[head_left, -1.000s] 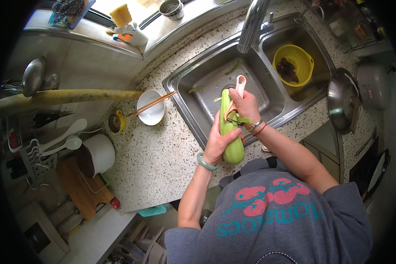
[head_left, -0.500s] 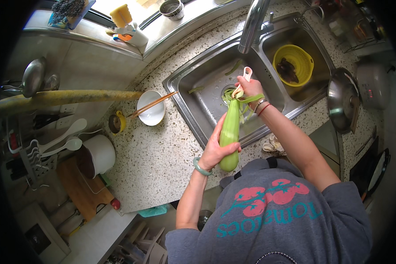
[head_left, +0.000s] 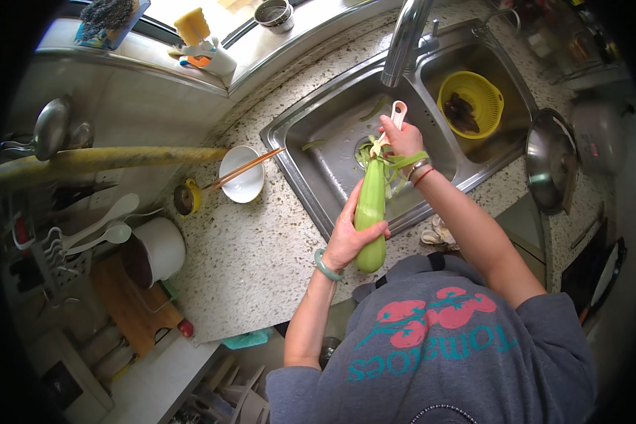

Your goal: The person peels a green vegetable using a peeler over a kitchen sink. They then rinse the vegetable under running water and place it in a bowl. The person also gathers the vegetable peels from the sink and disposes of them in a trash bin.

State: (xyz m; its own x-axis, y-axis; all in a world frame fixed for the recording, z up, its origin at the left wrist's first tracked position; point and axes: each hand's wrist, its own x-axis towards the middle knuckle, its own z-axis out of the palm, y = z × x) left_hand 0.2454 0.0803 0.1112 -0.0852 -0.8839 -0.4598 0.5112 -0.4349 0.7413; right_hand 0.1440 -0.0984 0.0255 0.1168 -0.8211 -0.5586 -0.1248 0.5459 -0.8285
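My left hand wraps round the thick lower end of a long pale green zucchini, thumb across its top side. The zucchini slants away from me over the near edge of the sink, its narrow end above the left basin. My right hand grips a peeler with a pale pink handle; its head sits at the zucchini's far end, and the blade is hard to make out. A long strip of peel drapes by my right wrist. More peel lies around the drain, with loose strips farther back in the basin.
A yellow colander with dark pieces inside stands in the right basin, and the faucet reaches over the sink. Left of the sink are a white bowl with chopsticks across it and a roll of yellow tape. A lidded pan stands right.
My right hand and the peeler have shifted slightly toward the far side. The zucchini has moved a little the same way, with my left hand still round it.
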